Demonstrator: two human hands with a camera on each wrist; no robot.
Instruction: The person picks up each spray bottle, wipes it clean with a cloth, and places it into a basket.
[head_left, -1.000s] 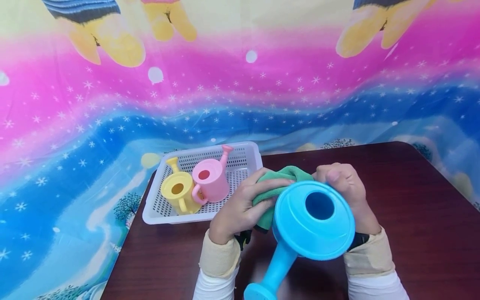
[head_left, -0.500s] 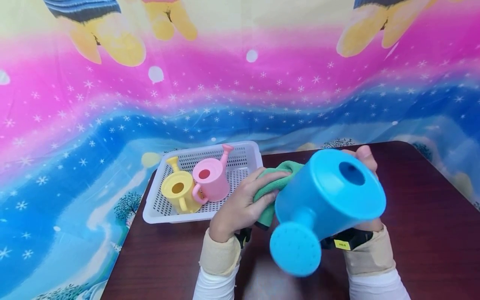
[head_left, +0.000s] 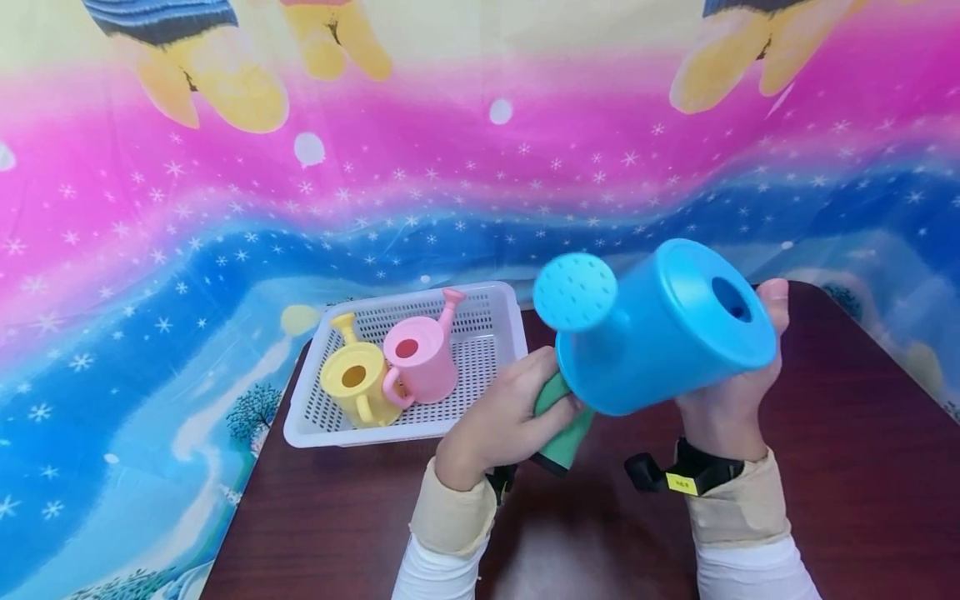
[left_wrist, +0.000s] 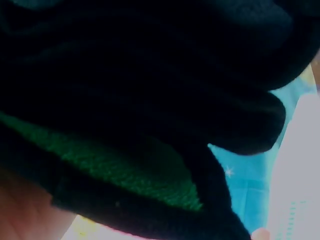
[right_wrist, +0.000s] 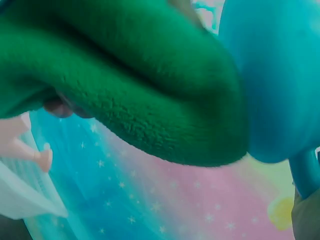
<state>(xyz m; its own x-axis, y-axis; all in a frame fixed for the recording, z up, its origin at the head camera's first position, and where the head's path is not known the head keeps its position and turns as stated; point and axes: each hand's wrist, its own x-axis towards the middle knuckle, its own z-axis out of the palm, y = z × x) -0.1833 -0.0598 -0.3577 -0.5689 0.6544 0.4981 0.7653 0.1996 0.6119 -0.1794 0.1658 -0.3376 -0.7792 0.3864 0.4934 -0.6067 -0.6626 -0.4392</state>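
A blue watering can (head_left: 645, 354) is held tilted above the table, its round sprinkler head (head_left: 576, 292) facing the head camera and its top opening turned to the right. My right hand (head_left: 723, 412) grips it from behind; in the right wrist view, fingers (right_wrist: 306, 217) show at the can's handle (right_wrist: 304, 175). My left hand (head_left: 506, 421) holds a folded green cloth (head_left: 566, 437) at the base of the can. Seen from the right wrist, the cloth (right_wrist: 160, 105) lies against the can's blue bottom. Dark folds of the cloth (left_wrist: 130, 170) fill most of the left wrist view.
Behind my left hand, a white perforated basket (head_left: 491, 312) stands on the dark wooden table (head_left: 330, 517). It holds a yellow watering can (head_left: 360, 400) and a pink watering can (head_left: 423, 367). A colourful printed backdrop (head_left: 450, 192) hangs behind the table.
The blue watering can has turned and risen to the right, its sprinkler head swinging from the lower left up beside the body. My left hand with the cloth stays at its base.
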